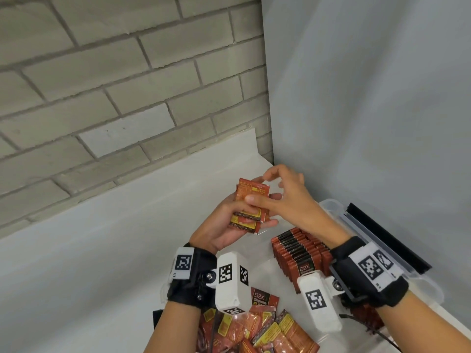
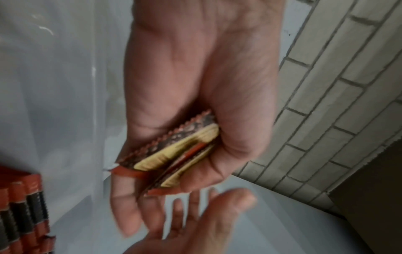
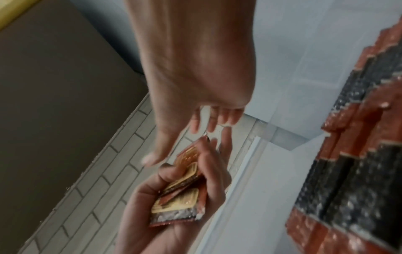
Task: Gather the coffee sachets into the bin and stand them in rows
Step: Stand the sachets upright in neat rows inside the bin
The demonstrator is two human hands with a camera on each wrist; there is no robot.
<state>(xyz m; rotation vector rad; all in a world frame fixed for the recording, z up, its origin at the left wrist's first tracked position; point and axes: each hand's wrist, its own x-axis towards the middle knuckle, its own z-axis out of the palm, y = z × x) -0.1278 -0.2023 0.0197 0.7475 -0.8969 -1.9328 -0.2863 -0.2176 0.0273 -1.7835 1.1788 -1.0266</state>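
My left hand (image 1: 225, 225) (image 2: 195, 82) is palm up and grips a small stack of red and yellow coffee sachets (image 1: 251, 193) (image 2: 176, 151) (image 3: 183, 195) above the clear bin (image 1: 329, 203). My right hand (image 1: 289, 197) (image 3: 185, 68) hovers over the stack. Its thumb lies on the top sachet and its fingers are loose and spread, holding nothing. Rows of sachets (image 1: 300, 250) (image 3: 359, 171) (image 2: 21, 206) stand upright in the bin at the right. A loose pile of sachets (image 1: 262, 327) lies at the near end, below my wrists.
The bin stands in a corner of a white counter (image 1: 102, 250), with a brick wall (image 1: 102, 98) behind and a plain grey wall (image 1: 369, 98) to the right. A black-edged lid or rail (image 1: 387, 238) lies along the bin's right side.
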